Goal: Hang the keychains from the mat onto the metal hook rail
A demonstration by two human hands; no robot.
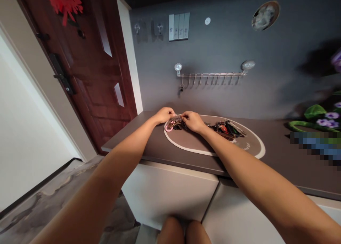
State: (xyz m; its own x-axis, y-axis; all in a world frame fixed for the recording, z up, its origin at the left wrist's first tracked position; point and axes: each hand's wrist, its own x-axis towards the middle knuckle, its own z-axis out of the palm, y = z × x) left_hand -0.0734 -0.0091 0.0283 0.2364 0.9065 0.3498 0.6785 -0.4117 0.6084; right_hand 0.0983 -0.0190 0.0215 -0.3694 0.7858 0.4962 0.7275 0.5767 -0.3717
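Observation:
Over the left end of an oval brown mat [190,139] with a white border, my two hands work close together. My left hand [164,115] is closed in a pinch at the far left rim. My right hand [193,121] also pinches, a little to the right, palm down. Between and below the fingers lies a cluster of what look like keys [177,125], with a pink loop [168,126] at its left edge. What the fingertips grip is too small to make out. More keys and keychains [226,128], some black, red and green, lie in a heap right of my right hand.
A clear hook rail [213,74] is fixed to the grey wall, with a small key bunch [181,90] on its leftmost hook. The mat lies on a dark cabinet top [149,144]. Artificial flowers [327,119] stand at right; a dark red door [87,69] is at left.

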